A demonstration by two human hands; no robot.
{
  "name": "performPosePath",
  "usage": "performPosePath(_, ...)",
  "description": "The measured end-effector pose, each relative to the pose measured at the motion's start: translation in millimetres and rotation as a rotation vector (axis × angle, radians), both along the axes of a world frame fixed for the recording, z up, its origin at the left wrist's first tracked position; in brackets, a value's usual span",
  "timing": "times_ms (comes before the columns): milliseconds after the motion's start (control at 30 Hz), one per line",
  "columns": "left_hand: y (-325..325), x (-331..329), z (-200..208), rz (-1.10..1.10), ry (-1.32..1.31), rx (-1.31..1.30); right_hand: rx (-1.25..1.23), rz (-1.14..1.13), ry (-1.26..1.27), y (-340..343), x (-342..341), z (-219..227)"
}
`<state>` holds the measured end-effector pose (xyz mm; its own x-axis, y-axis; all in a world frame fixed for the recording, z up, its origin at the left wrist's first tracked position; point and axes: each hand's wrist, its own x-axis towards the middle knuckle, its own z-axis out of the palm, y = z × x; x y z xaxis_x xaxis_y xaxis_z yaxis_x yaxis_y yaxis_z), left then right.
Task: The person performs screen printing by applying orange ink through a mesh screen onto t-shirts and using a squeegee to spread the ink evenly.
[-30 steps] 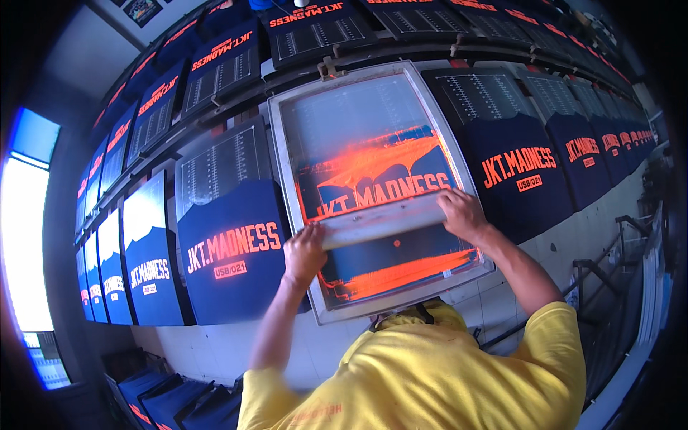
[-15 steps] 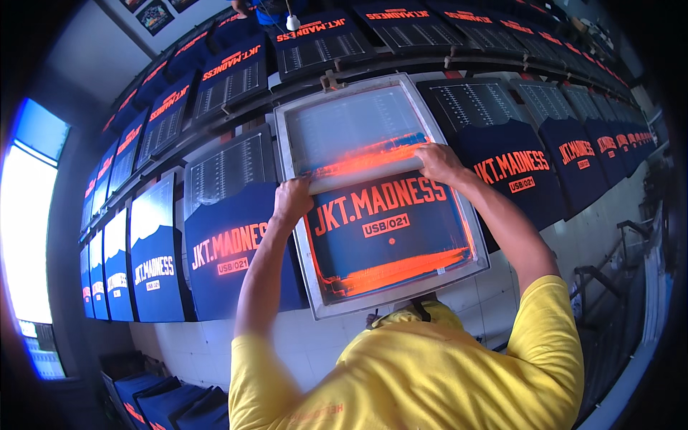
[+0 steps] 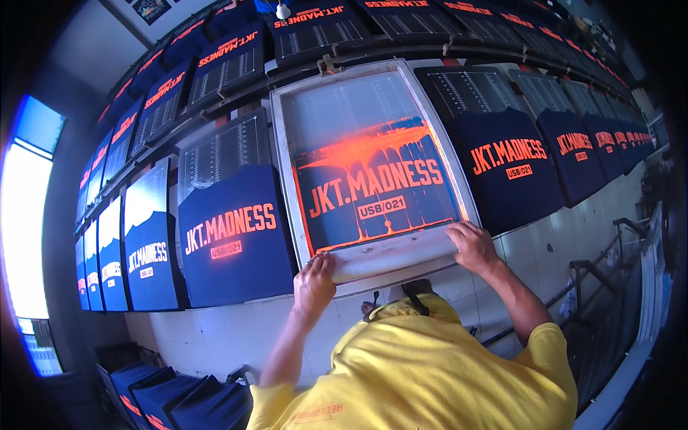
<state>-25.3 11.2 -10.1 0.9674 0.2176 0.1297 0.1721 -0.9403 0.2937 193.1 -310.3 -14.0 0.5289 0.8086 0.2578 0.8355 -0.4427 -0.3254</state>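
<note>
A squeegee (image 3: 390, 258) with a long pale handle lies across the near end of a screen-printing frame (image 3: 289, 175). My left hand (image 3: 315, 279) is closed around its left end, and my right hand (image 3: 469, 244) grips the right end. Orange ink (image 3: 351, 149) forms a thick band across the middle of the mesh, with streaks running down from it toward the squeegee. Through the mesh, orange lettering shows over dark blue fabric. The squeegee's blade edge is hidden under the handle.
Dark blue shirts on boards, printed in orange, stand in rows: one shirt (image 3: 229, 222) left of the frame, another (image 3: 512, 158) to the right. A rail (image 3: 215, 107) runs behind. Folded dark shirts (image 3: 154, 390) lie lower left; metal railings (image 3: 598, 272) stand at right.
Both hands have brought the squeegee from mid-screen toward me, to the frame's near end. The ink at the near edge is now a thin line, while streaks mark the middle.
</note>
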Motion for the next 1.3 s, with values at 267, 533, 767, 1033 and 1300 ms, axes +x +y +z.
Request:
performPosePath(267,9,6,-26,-0.028,-0.092,0.079,0.014,0.038,-0.100,12,16,-18)
performPosePath(533,80,99,-30,-0.101,-0.142,0.150,0.018,0.028,-0.094,76,108,-20)
performPosePath(767,122,170,-16,-0.012,-0.026,0.038,-0.063,0.040,-0.045,118,178,-17)
performPosePath(1033,142,206,26,0.020,0.174,0.066,-0.176,0.046,0.006,141,217,16)
performPosePath(1300,119,168,73,0.036,0.014,0.061,-0.018,0.043,-0.112,120,186,72)
